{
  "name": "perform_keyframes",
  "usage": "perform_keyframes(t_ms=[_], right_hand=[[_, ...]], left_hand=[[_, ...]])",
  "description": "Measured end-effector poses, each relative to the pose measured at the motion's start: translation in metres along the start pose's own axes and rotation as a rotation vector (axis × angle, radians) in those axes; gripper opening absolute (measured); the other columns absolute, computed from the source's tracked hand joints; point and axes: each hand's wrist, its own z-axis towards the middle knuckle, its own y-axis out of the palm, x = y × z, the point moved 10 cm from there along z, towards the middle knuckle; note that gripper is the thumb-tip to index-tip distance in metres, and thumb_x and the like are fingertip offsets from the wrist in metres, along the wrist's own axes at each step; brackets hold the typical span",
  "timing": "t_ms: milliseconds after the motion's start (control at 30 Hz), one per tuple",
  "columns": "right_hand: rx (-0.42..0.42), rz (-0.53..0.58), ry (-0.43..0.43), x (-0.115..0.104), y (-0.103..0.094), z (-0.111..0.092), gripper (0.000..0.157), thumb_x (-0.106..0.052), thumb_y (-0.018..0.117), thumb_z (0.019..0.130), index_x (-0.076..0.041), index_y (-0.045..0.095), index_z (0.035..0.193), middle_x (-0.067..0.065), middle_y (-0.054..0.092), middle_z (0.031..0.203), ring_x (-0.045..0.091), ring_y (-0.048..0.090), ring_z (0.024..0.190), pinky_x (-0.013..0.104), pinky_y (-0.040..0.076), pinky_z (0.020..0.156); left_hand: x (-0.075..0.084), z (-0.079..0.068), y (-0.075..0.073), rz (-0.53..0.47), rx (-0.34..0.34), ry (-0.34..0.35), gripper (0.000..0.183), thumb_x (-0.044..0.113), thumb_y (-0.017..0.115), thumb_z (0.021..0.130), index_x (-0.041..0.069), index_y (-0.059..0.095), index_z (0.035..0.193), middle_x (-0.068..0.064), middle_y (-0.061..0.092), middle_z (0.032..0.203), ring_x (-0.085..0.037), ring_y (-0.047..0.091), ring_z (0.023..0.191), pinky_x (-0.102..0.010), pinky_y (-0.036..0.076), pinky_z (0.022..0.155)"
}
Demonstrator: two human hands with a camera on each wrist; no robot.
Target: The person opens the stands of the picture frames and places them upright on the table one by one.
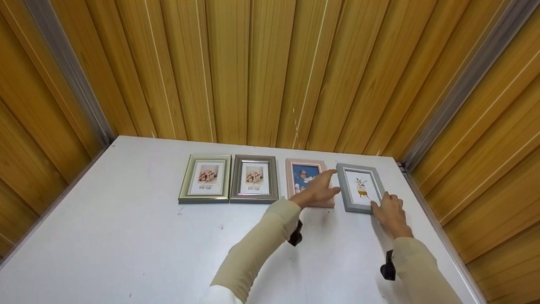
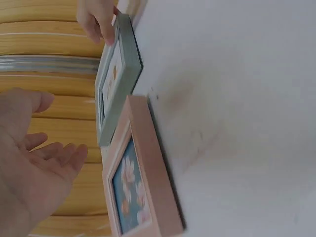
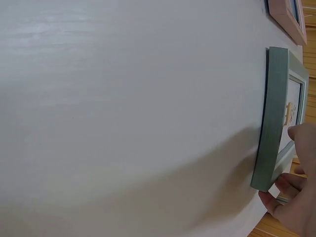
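A grey-green picture frame (image 1: 358, 208) with a potted-plant print is against the white wall at the right end of a row, tilted slightly. My right hand (image 1: 390, 213) grips its lower right side, thumb over the front, fingers at the outer edge in the right wrist view (image 3: 296, 190). Reaching in from the left, my left hand (image 1: 316, 192) has its fingers extended near that frame's left edge. It overlaps a pink picture frame (image 1: 290, 179) with a blue flower print. The left wrist view shows the left palm (image 2: 39, 182) holding nothing.
Further left on the white wall (image 1: 168, 253), a gold picture frame (image 1: 185, 181) and a brown picture frame (image 1: 273, 181) stand side by side. Yellow wood-look panels (image 1: 270, 76) lie beyond the wall's top edge. Grey metal strips (image 1: 464, 93) run along the corners.
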Motion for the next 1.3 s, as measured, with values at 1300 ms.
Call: perform_keyframes(t_ms=[1300], right_hand=[[-0.174, 0.179, 0.111, 0.02, -0.011, -0.015, 0.078, -0.035, 0.065, 0.094, 0.031, 0.038, 0.124, 0.045, 0.051, 0.12, 0.041, 0.053, 0.101, 0.054, 0.049, 0.095]], left_hand=[[0.0, -0.008, 0.102, -1.001, -0.101, -0.342, 0.042, 0.026, 0.057, 0.101, 0.002, 0.064, 0.135, -0.009, 0.044, 0.158, -0.03, 0.031, 0.153, -0.054, 0.022, 0.127]])
